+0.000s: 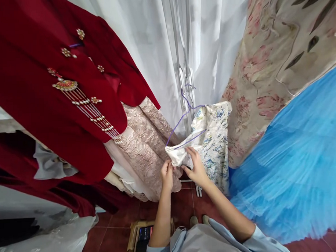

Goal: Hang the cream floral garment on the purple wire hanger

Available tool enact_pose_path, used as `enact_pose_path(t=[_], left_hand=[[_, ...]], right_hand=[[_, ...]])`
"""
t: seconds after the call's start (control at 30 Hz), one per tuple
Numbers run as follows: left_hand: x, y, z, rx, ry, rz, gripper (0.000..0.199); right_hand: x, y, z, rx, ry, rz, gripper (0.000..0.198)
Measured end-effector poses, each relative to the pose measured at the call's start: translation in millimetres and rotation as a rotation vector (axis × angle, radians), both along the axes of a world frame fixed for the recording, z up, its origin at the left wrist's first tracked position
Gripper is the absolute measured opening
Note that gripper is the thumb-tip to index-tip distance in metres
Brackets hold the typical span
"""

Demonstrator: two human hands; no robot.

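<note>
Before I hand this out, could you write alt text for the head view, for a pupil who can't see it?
A person's left hand pinches a white, blue-floral garment on a purple hanger, the right hand open against it. A dark-red garment with a beaded tassel hangs left; blue tulle hangs right.

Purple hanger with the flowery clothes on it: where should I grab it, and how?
Probably pinch the purple hanger at its neck, where its sloping arms meet, coming from the near side, above the flowered garment: the thin wire is bare there.
</note>
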State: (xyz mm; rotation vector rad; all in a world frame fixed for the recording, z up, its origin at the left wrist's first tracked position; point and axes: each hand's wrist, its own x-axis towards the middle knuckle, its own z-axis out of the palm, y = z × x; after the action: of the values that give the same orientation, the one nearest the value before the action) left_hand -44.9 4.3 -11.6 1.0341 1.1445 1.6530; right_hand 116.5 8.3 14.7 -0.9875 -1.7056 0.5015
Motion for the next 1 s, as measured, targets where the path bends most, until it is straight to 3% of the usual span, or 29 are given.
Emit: enact_pose_path(t=[0.13, 0.23, 0.33, 0.43, 0.53, 0.63, 0.7, 0.8, 0.9, 1.0], left_hand=[[12, -11, 1.5, -0.017, 0.190, -0.025, 0.044], [12, -10, 1.9, -0.011, 0.377, -0.034, 0.035], [12, -14, -6.7, -0.028, 0.534, -0.068, 0.028], [19, -23, -14.5, -0.004, 0.583, -0.104, 0.031], [34, -30, -9.9, 0.081, 0.596, -0.231, 0.035], [50, -33, 1.0, 0.112, 0.479, -0.406, 0.036], [60, -36, 4.1, 0.077, 0.297, -0.571, 0.041], [75, -47, -0.6, -0.002, 0.128, -0.782, 0.067], [91, -59, -9.0, -0.065, 0.173, -0.809, 0.070], [106, -64, -13.8, -0.177, 0.240, -0.831, 0.060]], right_hand=[[3, 7, -3, -0.028, -0.048, 0.078, 0.047], [14, 8, -13, -0.167, -0.076, 0.134, 0.019], [27, -1, -25, -0.331, -0.152, 0.224, 0.012], [38, -16, -31, -0.448, -0.227, 0.304, 0.016], [49, -28, -27, -0.451, -0.233, 0.375, 0.022], [65, -34, -19, -0.441, -0.169, 0.423, 0.008], [81, -36, -14, -0.491, -0.078, 0.451, 0.019], [108, -42, -8, -0.647, 0.116, 0.501, 0.038], [133, -51, 1, -0.756, 0.228, 0.595, 0.047], [153, -55, 12, -0.759, 0.243, 0.725, 0.047]])
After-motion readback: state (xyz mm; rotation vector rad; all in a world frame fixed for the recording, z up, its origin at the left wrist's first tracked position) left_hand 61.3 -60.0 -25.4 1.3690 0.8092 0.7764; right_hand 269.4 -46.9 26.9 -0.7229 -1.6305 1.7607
